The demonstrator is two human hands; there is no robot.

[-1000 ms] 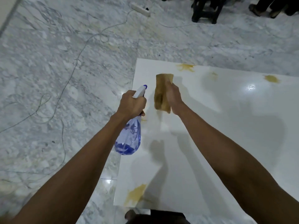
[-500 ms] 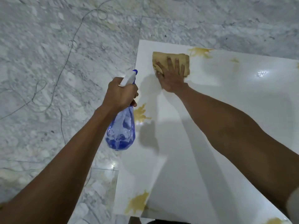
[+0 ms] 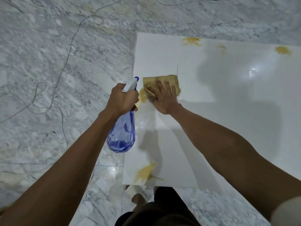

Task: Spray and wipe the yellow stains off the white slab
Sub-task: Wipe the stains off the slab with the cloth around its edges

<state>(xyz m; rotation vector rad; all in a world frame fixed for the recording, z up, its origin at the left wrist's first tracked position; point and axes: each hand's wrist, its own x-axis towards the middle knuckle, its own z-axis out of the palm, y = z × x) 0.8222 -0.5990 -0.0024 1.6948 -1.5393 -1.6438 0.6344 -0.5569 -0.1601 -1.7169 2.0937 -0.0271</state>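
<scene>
The white slab (image 3: 228, 111) lies flat on the marble floor. My right hand (image 3: 163, 98) presses a tan cloth (image 3: 154, 82) flat onto the slab near its left edge, fingers straight. Just left of the cloth is a yellow stain (image 3: 143, 96), partly hidden behind my left hand (image 3: 122, 99), which grips the neck of a blue spray bottle (image 3: 122, 136) held above the slab's left edge. Other yellow stains sit at the near left corner (image 3: 145, 172), at the far edge (image 3: 191, 41) and at the far right (image 3: 282, 50).
Grey marble floor (image 3: 48, 79) surrounds the slab. A thin cable (image 3: 65, 62) snakes across the floor to the left. My own legs and feet (image 3: 146, 203) stand at the slab's near edge.
My right hand has drawn the cloth back from the slab's far left corner toward me, down to the stain beside the bottle. The left hand keeps holding the bottle.
</scene>
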